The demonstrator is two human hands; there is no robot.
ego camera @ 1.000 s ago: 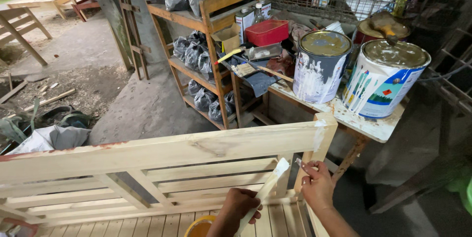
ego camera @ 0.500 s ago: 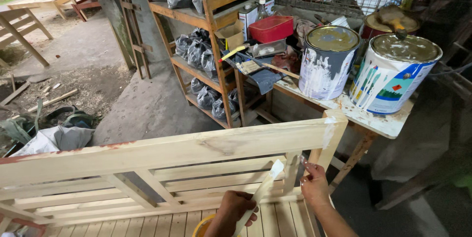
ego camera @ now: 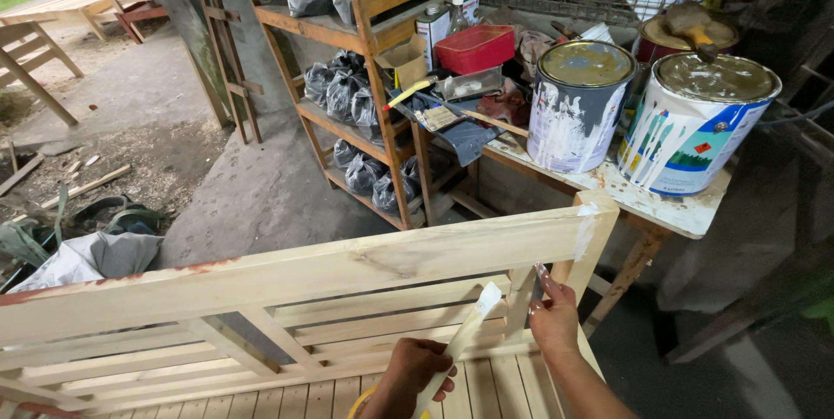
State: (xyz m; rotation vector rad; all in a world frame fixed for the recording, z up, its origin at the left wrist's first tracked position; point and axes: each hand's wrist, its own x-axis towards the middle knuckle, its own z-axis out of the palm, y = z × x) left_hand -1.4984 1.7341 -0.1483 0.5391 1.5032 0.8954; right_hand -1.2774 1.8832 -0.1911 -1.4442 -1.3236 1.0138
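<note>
A putty knife (ego camera: 465, 339) (pale-smeared blade) is gripped by the left hand (ego camera: 408, 377); the bench frame (ego camera: 347, 273) is touched by the open right hand (ego camera: 553, 322).

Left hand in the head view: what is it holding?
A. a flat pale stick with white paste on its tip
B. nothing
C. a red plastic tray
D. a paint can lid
A: the left hand grips a flat pale stick, its white-smeared tip up near the wooden frame.
</note>
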